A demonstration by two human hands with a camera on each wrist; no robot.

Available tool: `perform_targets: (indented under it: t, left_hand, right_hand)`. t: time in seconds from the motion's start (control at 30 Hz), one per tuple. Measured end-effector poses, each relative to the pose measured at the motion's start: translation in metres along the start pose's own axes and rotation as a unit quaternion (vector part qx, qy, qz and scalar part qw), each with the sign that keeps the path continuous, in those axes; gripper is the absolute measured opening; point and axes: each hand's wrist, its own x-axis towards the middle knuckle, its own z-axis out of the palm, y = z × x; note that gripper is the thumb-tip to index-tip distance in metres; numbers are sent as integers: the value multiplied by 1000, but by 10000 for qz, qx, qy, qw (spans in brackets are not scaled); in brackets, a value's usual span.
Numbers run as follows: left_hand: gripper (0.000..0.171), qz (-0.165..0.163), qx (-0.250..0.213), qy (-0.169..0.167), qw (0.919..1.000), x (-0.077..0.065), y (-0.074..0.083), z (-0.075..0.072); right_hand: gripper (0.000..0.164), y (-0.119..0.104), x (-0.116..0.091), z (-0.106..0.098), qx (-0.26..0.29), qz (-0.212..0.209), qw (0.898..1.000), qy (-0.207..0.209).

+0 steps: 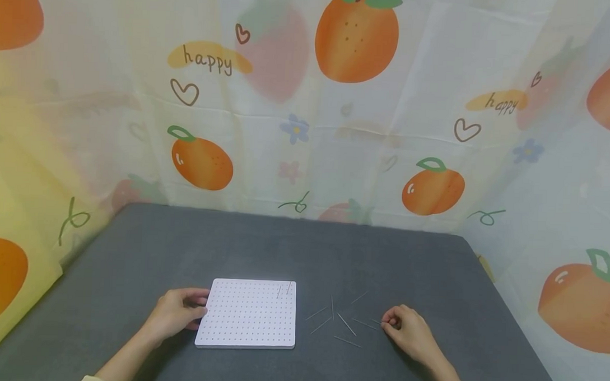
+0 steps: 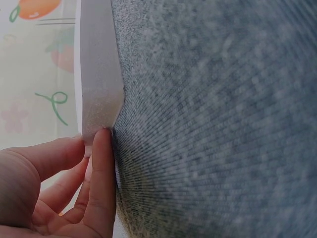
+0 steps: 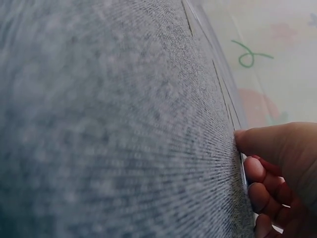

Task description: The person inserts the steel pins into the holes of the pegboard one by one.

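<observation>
In the head view a white square pegboard [image 1: 247,317] with rows of small holes lies flat on the table. Two thin metal pins [image 1: 279,292] stand in its far right part. My left hand [image 1: 172,315] holds the board's left edge; the left wrist view shows thumb and fingertips against the board's side [image 2: 101,74]. To the right, my right hand [image 1: 406,331] has thumb and index finger together at the end of a thin metal pin [image 1: 365,324] on the table. In the right wrist view the thumb [image 3: 262,141] partly hides that contact.
Several loose metal pins [image 1: 347,325] lie scattered on the dark grey tabletop [image 1: 232,244] between the board and my right hand. A fruit-print curtain [image 1: 336,158] hangs behind the table and along its sides.
</observation>
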Motion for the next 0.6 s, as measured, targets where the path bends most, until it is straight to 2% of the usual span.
perform_targets:
  t: [0.6]
  left_hand:
    - [41, 78, -28, -19, 10000, -1, 1, 0]
  right_hand:
    - [11, -4, -1, 0, -110, 174, 9998, -45]
